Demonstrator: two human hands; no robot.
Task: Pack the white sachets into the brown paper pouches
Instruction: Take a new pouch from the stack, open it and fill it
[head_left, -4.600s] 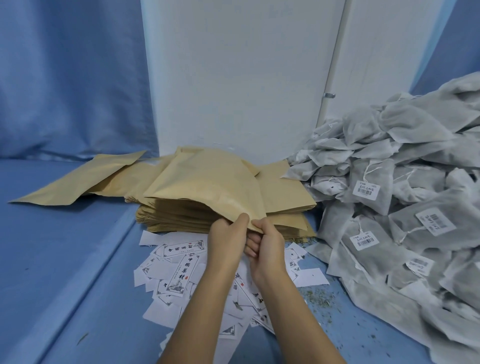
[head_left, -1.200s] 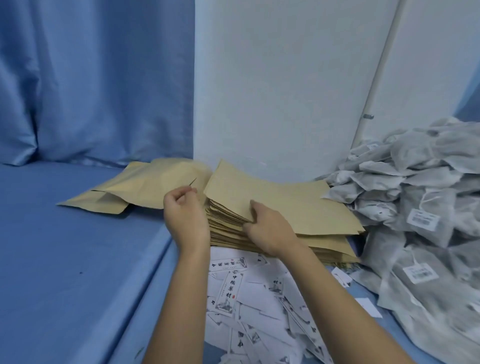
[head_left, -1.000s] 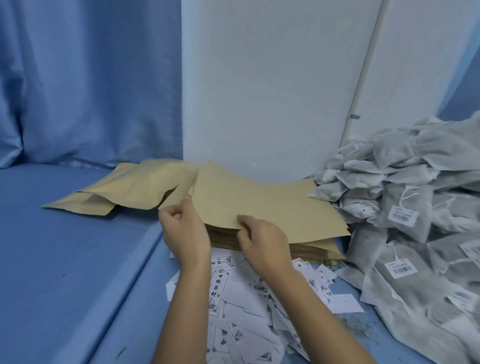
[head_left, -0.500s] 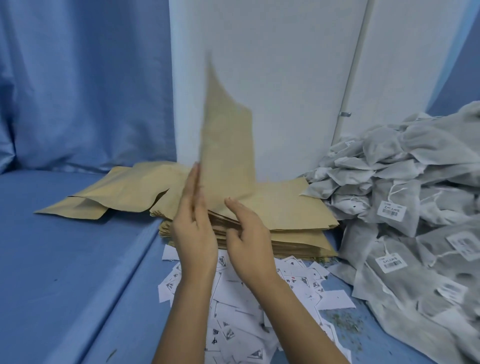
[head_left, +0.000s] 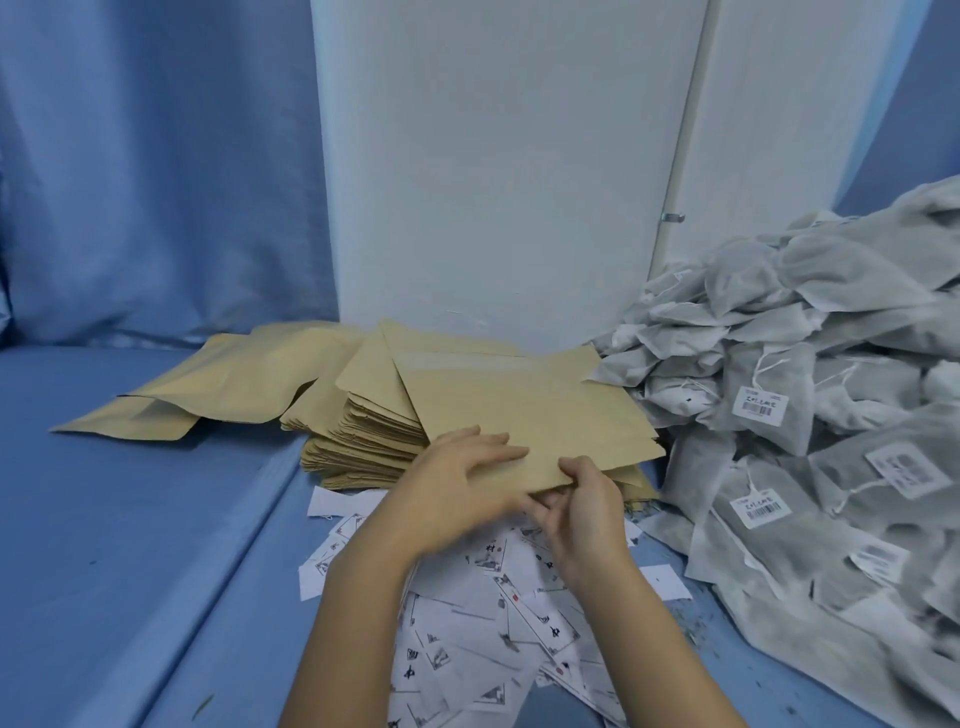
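Observation:
A thick stack of brown paper pouches (head_left: 363, 436) lies against the white panel. The top pouch (head_left: 524, 410) lies flat and skewed on the stack. My left hand (head_left: 457, 483) rests on its near left part with fingers stretched out, slightly blurred. My right hand (head_left: 587, 499) pinches the pouch's near edge between thumb and fingers. A big heap of white sachets (head_left: 810, 415) with barcode tags fills the right side, touching the stack.
Loose brown pouches (head_left: 223, 384) lie spread to the left on the blue surface (head_left: 130, 519). Several small white printed cards (head_left: 493, 623) are scattered under my forearms. The white panel (head_left: 509, 182) and a blue curtain (head_left: 156, 171) close off the back.
The pouch that stood upright between my hands half a second ago now lies flat on the stack. Both hands have moved right onto its near edge.

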